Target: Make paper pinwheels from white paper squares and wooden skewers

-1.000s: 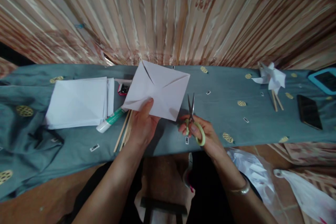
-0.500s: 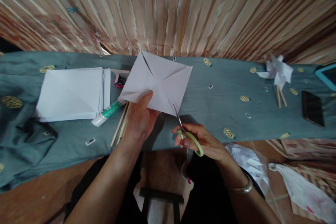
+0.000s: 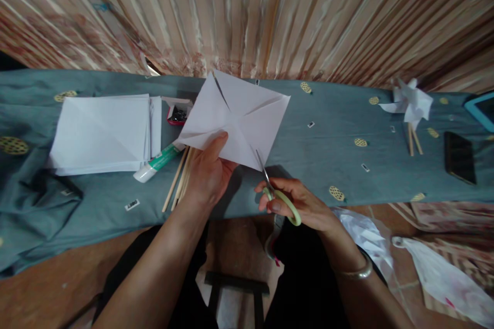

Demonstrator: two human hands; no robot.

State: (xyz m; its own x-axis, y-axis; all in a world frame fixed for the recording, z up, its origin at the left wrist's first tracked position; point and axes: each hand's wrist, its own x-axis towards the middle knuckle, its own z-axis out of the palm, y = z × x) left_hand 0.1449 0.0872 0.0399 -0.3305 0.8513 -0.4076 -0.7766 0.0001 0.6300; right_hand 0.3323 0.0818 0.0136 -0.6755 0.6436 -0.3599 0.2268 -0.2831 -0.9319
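While my left hand pinches the paper, my right hand works the scissors at its near edge.
Left fingers are closed on the paper: the thumb lies flat on top near the sheet's centre, and the other fingers are hidden beneath it. The paper is held tilted, clear of the cloth, with crease lines crossing just beyond the thumb tip and a slit at the far corner. Right fingers are curled through the green scissor loops; the blades reach up from them and touch the paper edge just right of the left thumb, opened only slightly. Left of the left fingers lie sticks, a glue tube and a paper stack.
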